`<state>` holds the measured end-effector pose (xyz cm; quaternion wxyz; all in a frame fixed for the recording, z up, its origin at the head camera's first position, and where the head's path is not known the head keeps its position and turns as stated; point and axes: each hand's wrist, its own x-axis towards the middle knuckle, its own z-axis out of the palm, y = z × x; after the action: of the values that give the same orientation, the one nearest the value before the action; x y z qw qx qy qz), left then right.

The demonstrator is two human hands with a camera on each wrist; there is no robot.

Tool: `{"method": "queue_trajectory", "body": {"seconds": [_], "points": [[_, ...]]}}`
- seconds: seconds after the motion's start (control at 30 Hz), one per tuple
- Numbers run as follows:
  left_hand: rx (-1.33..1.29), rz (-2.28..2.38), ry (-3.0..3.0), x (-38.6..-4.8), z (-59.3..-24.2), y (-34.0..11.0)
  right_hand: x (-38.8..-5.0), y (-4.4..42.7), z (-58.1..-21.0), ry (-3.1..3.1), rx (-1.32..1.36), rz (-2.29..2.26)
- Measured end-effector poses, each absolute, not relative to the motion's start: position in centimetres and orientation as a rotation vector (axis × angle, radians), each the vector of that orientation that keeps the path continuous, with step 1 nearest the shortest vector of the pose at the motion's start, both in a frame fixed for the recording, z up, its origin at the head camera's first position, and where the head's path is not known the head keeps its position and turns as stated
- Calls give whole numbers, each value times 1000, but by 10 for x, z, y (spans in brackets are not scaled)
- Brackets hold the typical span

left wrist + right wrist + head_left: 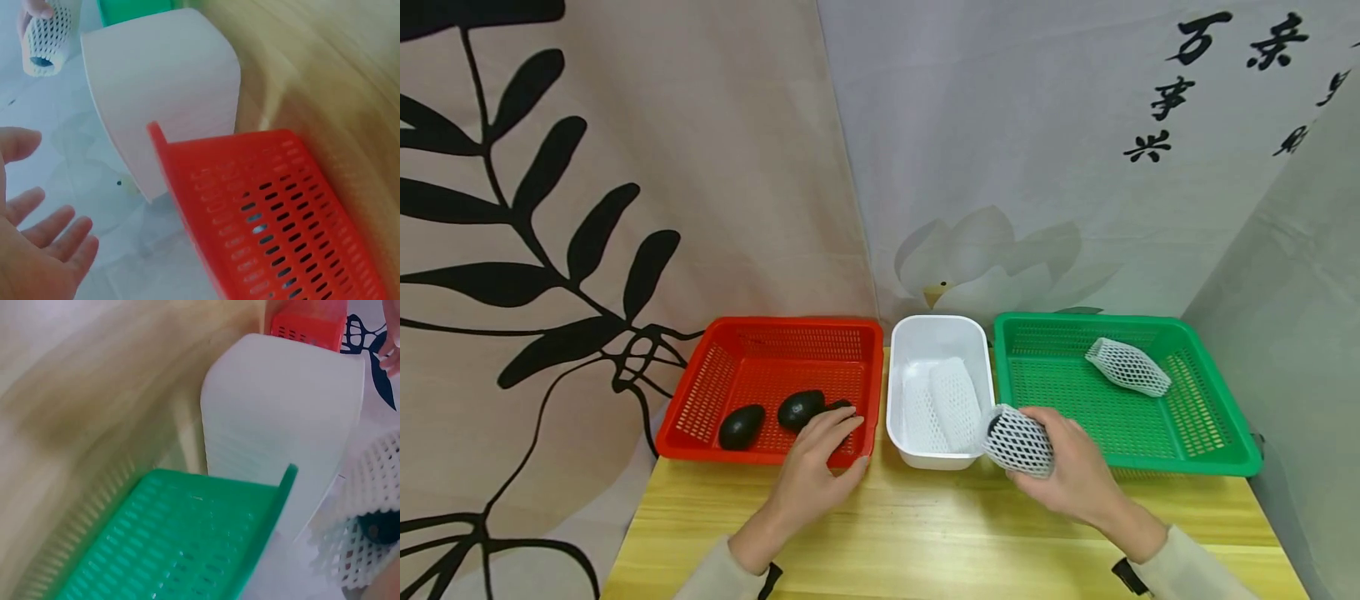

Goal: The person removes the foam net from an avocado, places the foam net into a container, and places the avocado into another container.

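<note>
My right hand (pixel 1067 462) grips an avocado in a white foam net (pixel 1019 442), in front of the green basket's near left corner. Dark skin shows through the net's open end. Over the front right of the red basket (pixel 722 358) hovers my left hand (pixel 816 471), fingers spread and apart from the thumb in the left wrist view. Two dark avocados, one at the left (pixel 741 427) and one near the middle (pixel 801 410), lie in that basket. A third avocado (pixel 838 405) is mostly hidden behind the left fingers; whether they touch it I cannot tell.
Between the baskets stands a white bin (pixel 901 392) with white foam nets (pixel 955 404) inside. The green basket (pixel 1015 375) at the right holds another netted avocado (pixel 1127 367). All stand on a wooden table (pixel 925 533) against a printed cloth backdrop (pixel 760 167).
</note>
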<state>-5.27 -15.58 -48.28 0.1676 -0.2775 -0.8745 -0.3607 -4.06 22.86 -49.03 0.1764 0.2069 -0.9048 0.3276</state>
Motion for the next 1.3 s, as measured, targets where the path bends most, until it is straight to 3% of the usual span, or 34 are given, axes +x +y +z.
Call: {"method": "queue_trajectory", "body": {"seconds": [0.9, 1.3], "points": [[-1073, -1100, -2315, -28, -514, -129, -7, 204, -527, -2504, 919, 1040], [-1103, -1120, -2330, -22, -537, -115, -2, 194, -551, -2644, 882, 1057]]}}
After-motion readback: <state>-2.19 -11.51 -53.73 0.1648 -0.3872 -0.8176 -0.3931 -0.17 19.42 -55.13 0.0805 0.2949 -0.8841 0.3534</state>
